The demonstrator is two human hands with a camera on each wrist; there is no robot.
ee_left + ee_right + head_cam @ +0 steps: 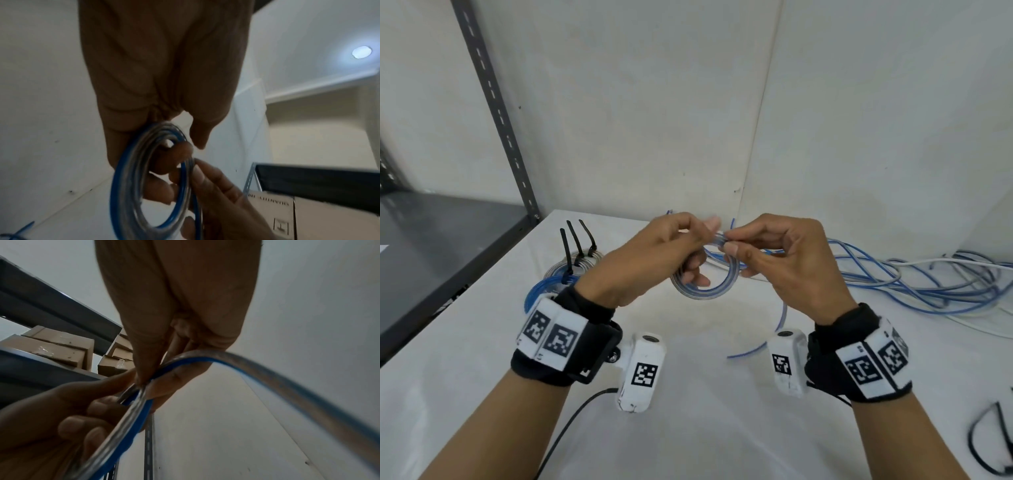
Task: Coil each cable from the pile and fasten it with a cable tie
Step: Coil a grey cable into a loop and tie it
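Note:
A small coil of blue and clear cable hangs above the white table. My left hand grips it, with fingers curled through its ring and the thumb on top. My right hand pinches the cable at the coil's upper right edge between thumb and forefinger. A loose length of the cable droops below the right hand to the table. In the left wrist view the coil is round and blurred. In the right wrist view the strand runs off right from the pinch.
The tangled pile of blue and white cables lies at the right by the wall. Finished coils with black ties sit at the left. Loose black cable ties lie at the lower right. A dark metal shelf borders the table's left.

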